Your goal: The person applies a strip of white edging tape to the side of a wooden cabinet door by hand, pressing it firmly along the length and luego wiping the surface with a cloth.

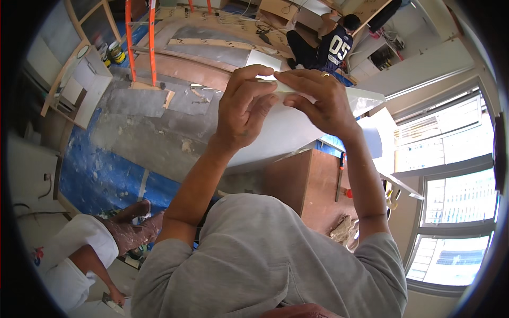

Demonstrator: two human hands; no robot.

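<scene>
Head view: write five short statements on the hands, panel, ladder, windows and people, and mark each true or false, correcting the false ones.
1. The left hand and right hand are at the white panel's upper edge. True.
2. A ring is on the left hand. False: the ring is on the right hand.
3. The ladder is orange. True.
4. The windows are at the view's left. False: the windows are at its right.
5. The co-worker at lower left wears a black top. False: that co-worker's top is white.
</scene>
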